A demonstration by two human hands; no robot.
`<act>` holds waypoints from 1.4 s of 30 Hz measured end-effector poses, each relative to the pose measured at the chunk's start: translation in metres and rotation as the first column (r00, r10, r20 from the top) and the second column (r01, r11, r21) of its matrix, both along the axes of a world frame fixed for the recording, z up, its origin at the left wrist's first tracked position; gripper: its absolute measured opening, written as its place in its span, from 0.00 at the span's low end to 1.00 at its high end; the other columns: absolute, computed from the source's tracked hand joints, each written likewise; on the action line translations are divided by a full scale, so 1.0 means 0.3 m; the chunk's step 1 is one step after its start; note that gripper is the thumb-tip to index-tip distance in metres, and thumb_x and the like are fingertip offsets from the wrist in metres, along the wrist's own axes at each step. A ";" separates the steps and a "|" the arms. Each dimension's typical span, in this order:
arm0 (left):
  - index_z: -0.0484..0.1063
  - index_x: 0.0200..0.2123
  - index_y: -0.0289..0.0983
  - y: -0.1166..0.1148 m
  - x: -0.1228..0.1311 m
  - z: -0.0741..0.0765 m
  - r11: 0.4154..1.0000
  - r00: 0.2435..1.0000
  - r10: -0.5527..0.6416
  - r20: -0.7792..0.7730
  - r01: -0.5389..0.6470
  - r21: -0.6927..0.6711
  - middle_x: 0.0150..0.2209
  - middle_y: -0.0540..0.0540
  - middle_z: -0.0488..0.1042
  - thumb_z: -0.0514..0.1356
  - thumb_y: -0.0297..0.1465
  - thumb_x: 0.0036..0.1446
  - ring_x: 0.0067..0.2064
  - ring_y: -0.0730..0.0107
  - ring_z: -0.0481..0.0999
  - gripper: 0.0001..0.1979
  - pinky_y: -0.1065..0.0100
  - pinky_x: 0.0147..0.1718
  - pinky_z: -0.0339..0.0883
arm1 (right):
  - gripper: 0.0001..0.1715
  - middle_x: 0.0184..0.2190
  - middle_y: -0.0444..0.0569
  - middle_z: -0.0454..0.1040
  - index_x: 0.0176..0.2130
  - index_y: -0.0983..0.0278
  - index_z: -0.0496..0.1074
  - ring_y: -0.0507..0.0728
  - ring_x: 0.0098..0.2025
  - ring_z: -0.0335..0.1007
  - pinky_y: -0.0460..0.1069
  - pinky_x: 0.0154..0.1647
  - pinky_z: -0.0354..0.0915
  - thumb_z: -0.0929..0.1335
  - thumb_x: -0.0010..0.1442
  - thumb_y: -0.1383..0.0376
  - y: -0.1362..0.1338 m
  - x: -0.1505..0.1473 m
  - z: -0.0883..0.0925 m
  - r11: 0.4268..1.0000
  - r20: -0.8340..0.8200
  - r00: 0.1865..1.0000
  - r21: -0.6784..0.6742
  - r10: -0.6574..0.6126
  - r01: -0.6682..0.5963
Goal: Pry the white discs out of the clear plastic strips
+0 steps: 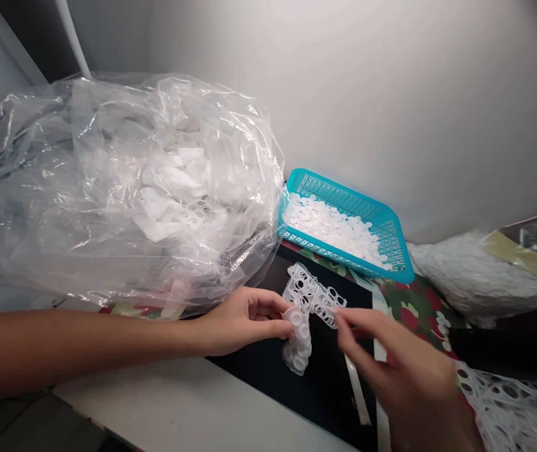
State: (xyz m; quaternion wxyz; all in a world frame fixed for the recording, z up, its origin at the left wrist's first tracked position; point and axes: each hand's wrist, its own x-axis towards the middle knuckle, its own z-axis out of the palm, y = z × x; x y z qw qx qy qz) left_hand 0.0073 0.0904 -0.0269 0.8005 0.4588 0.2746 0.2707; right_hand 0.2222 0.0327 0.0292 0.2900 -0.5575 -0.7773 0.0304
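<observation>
My left hand (244, 320) pinches a small translucent white plastic sheet (300, 342) with round discs in it between thumb and fingers. The sheet hangs over a black mat (268, 383). Just beyond it lies a white perforated scrap (313, 290) full of round holes. At the scrap's right end, my right hand (391, 358) has thumb and forefinger brought together in a pinch. Whatever sits between those fingertips is too small and blurred to name. A narrow white strip (359, 392) rests on the mat, partly behind the right hand.
A turquoise basket (367, 204) full of small white discs (329, 223) stands by the wall. To the left bulges a large clear plastic bag (108, 207) with white pieces inside. More perforated scraps (517, 408) lie at lower right, below a filled bag (480, 270).
</observation>
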 end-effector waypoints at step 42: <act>0.73 0.31 0.31 -0.011 -0.006 0.013 0.998 0.997 -0.048 -0.059 0.050 0.039 0.27 0.48 0.77 0.62 0.30 0.55 0.30 0.77 0.77 0.06 0.76 0.33 0.72 | 0.03 0.26 0.40 0.77 0.30 0.60 0.74 0.51 0.26 0.76 0.39 0.28 0.70 0.70 0.56 0.64 0.039 0.043 -0.009 0.932 -0.379 0.889 -0.338 -0.259 0.128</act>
